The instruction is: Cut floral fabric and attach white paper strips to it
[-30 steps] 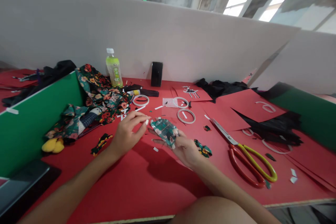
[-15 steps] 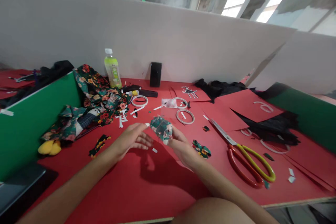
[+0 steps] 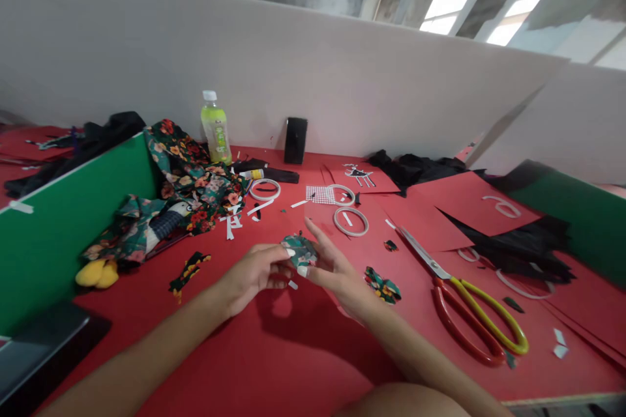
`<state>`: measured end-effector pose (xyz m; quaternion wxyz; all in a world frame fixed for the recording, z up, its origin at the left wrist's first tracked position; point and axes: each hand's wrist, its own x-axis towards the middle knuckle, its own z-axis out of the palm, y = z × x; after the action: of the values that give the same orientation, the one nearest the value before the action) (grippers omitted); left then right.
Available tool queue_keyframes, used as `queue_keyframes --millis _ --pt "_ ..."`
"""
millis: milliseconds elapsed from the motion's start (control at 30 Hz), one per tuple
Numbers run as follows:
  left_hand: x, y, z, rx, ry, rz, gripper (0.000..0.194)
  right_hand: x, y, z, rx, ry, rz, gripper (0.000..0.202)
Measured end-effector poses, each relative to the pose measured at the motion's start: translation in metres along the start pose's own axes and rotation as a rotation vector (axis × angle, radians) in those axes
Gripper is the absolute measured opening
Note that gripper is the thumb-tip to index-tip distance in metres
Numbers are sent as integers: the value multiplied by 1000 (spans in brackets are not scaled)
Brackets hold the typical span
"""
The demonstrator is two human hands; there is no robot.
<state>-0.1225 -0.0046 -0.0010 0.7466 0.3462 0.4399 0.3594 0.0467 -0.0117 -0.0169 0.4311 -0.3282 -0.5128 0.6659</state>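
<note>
A small piece of green floral fabric [image 3: 299,250] is held above the red tabletop between my two hands. My left hand [image 3: 254,275] pinches its left edge, fingers curled beneath. On the other side, my right hand [image 3: 335,266] grips it with the thumb in front; the index finger points up behind it. Floral scraps [image 3: 383,285] lie right of my right hand, and a dark floral strip [image 3: 188,272] lies left of my left hand. Large scissors [image 3: 452,282] with red and yellow handles rest at the right.
A bottle [image 3: 216,128], a black phone [image 3: 296,141] and tape rolls [image 3: 351,221] stand or lie farther back. Crumpled floral cloth [image 3: 195,176] is at the left beside a green divider [image 3: 83,199]. Red sheets [image 3: 489,199] and black fabric cover the right.
My left hand has closed on the fabric's left edge. The piece now looks lower and more tilted or folded, and my right index finger has lifted. The view has shifted slightly.
</note>
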Motion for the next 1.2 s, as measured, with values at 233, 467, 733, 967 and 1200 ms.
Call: queue_keyframes --millis 233,467,733,967,1200 --pt "3 -7 -2 75 13 38 30 4 5 -1 -146 41 -32 85" --pt "3 -12 5 31 197 133 24 6 17 -3 -662 268 -347 87" --pt "2 -11 8 -39 213 136 21 3 11 -2 -1015 362 -666 84" --pt "4 -11 4 -52 208 164 19 2 12 -4 -1016 352 -707 88" --pt "8 5 -9 287 104 367 20 5 2 0 -356 227 -295 52"
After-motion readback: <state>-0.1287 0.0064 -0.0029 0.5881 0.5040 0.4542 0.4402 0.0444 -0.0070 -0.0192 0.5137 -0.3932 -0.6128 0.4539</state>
